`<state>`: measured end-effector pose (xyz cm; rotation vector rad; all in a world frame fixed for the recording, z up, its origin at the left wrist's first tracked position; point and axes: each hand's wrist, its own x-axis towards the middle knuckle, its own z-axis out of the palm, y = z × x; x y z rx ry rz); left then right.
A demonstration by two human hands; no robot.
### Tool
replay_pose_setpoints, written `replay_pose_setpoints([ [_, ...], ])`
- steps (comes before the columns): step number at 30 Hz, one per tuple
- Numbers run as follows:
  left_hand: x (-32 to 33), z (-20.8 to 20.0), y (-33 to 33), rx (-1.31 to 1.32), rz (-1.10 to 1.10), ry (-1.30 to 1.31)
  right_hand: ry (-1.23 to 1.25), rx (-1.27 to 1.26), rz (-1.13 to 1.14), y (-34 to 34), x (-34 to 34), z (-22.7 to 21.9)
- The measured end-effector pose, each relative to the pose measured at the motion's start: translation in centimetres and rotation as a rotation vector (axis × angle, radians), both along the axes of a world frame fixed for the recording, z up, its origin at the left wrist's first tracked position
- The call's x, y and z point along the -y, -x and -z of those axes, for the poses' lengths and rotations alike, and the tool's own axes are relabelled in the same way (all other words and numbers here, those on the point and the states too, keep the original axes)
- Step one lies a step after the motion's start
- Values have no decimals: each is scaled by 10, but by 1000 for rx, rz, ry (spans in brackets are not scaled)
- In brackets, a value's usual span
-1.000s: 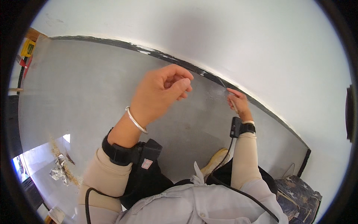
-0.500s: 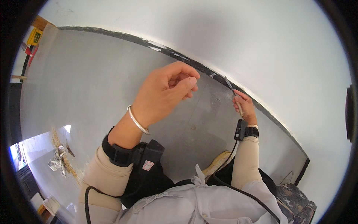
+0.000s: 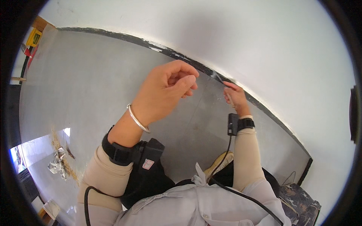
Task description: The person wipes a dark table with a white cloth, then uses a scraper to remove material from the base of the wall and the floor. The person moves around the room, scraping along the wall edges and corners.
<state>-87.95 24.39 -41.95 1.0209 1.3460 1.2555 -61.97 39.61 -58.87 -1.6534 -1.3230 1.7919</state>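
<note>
1. On my feed, the right hand (image 3: 236,96) gripped the scraper (image 3: 219,78) between one and two o'clock.
2. I judged a slip off the baseboard (image 3: 200,67) could gouge the wall (image 3: 271,56).
3. The left hand (image 3: 166,84) hung curled; whether closed, I couldn't tell.

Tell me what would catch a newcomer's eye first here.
The bare, loosely curled left hand near the centre stands out, with a shiny silvery bangle at its wrist. To its right, the bare right hand holds a slim grey-bladed tool at the black strip edging the white wall. Crumpled silvery scraps lie lower left.
</note>
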Motion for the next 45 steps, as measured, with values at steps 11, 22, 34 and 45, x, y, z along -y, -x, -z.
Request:
replay_pose_setpoints([
  [11,12,-9,8,-40,-44,-28,-25,-98,9,8,3,13],
  [22,11,-6,11,-57,-60,-37,-31,-179,22,10,2,10],
  [34,11,-7,14,-84,-54,-31,25,-192,99,18,10,3],
  [45,10,-9,5,-103,-21,-43,18,-150,36,4,4,-1],
])
